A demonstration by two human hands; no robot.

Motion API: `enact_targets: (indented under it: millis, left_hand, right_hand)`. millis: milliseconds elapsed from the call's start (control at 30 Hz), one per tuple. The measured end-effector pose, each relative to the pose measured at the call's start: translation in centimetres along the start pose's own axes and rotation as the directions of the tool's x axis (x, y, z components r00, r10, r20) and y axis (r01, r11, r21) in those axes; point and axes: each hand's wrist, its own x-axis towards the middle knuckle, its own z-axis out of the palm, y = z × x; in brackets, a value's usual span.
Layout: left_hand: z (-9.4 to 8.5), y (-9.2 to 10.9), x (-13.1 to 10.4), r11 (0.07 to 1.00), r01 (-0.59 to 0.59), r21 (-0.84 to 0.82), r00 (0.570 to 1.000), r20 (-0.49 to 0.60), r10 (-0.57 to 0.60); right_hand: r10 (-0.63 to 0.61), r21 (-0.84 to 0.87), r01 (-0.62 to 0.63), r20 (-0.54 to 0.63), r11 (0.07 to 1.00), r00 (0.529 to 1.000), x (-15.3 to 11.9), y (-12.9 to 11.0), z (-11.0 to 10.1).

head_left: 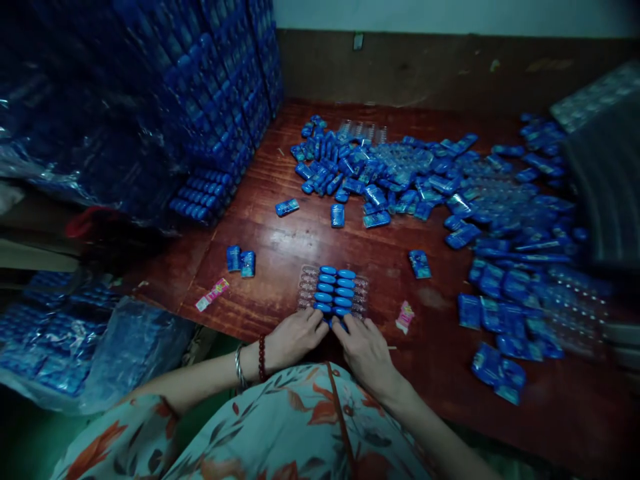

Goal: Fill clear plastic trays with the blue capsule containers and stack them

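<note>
A clear plastic blister tray (309, 280) lies at the table's front edge, before my body. Blue packs (343, 292) stand on edge in its middle in two columns, rounded ends up. My left hand (296, 335) is at the tray's near left corner, fingers bent and closed on a blue pack at the near end. Beside it my right hand (369, 351) has its fingers curled down onto the near end of the right column, also closed on a blue pack. The fingertips partly hide these near packs.
Loose blue packs (375, 197) and clear trays (363, 130) heap across the back and right of the red-brown table (260, 287). Tall wrapped stacks (200, 87) rise at the left. Pink wrappers (213, 295) lie on both sides. A bagged load (65, 347) sits lower left.
</note>
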Motion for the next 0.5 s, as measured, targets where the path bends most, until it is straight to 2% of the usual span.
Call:
enact_targets:
  millis: [133,233,333,433,500]
  left_hand:
    - [-0.7,0.1,0.7,0.999,-0.031,0.034,0.999,0.041,0.030]
    - [-0.4,0.1,0.6,0.999,-0.009,0.040,1.000,0.023,0.009]
    - [0.9,-0.3,-0.3,1.000,0.004,0.007,0.995,-0.102,-0.003]
    - [2.5,-0.9,-1.5,0.999,0.009,-0.035,0.958,-0.286,-0.019]
    - [3.1,-1.2,-2.2,0.998,-0.025,-0.052,0.934,-0.358,0.004]
  right_hand:
    - [0.017,0.016,-0.017,0.010,1.000,1.000,-0.2,0.3,-0.1]
    - [0.040,-0.013,-0.040,-0.012,0.999,0.999,-0.6,0.5,0.0]
    - [0.021,0.018,-0.019,-0.105,1.000,0.994,-1.3,0.7,0.6]
    - [-0.010,0.098,0.030,-0.196,0.995,0.981,-2.1,1.1,1.2]
    - [-0.022,0.142,0.053,-0.208,0.988,0.978,-2.3,1.5,1.5]
